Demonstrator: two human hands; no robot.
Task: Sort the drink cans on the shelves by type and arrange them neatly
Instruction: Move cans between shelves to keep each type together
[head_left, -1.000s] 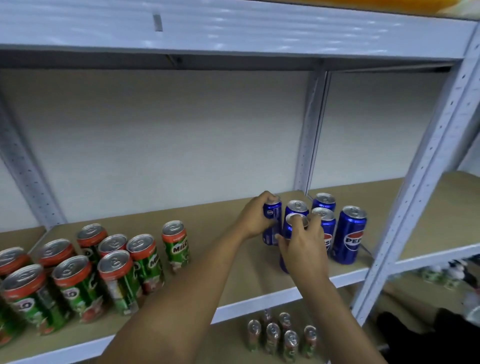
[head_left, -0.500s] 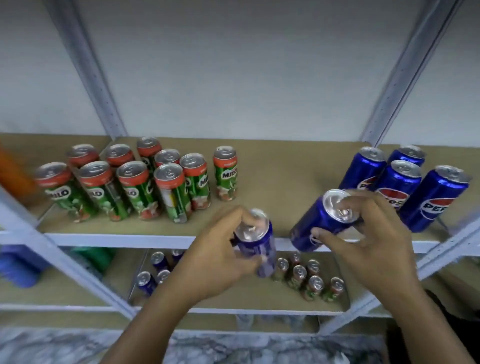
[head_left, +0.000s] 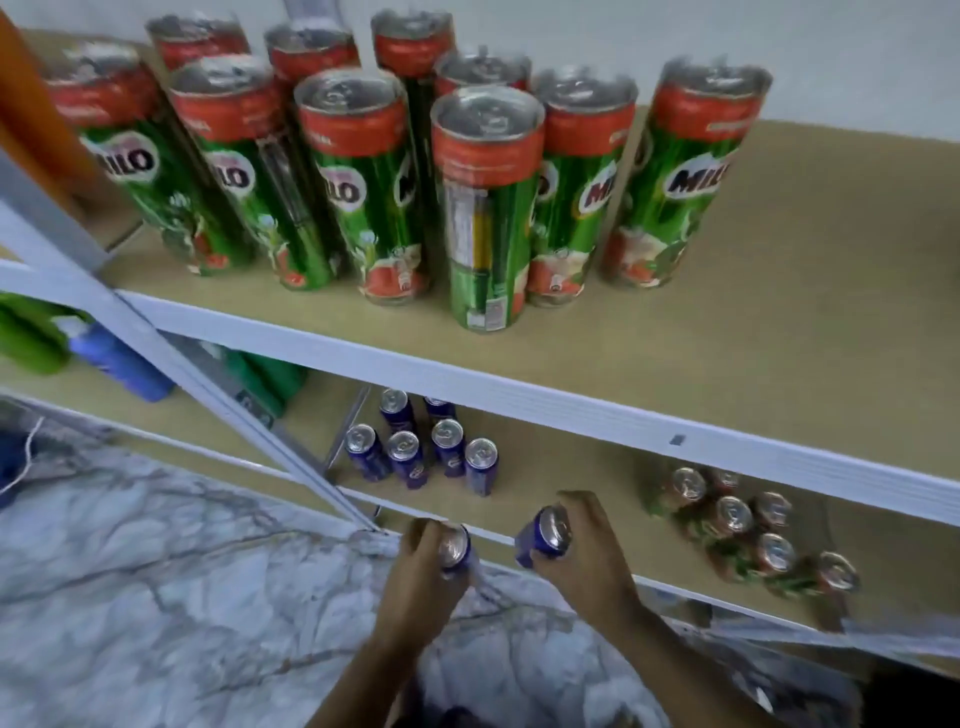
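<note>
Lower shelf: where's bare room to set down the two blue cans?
Bare board lies between the blue can group and the Milo cluster, just beyond the right hand and left hand. Crowded inside both clusters. The upper shelf is bare right of its Milo cans.

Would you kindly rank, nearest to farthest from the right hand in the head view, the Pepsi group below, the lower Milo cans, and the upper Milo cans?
From the right hand:
1. Pepsi group, lower shelf, up-left.
2. Lower Milo cans, lower shelf, right; nearly tied with the Pepsi group.
3. Upper Milo cans, shelf above.
</note>
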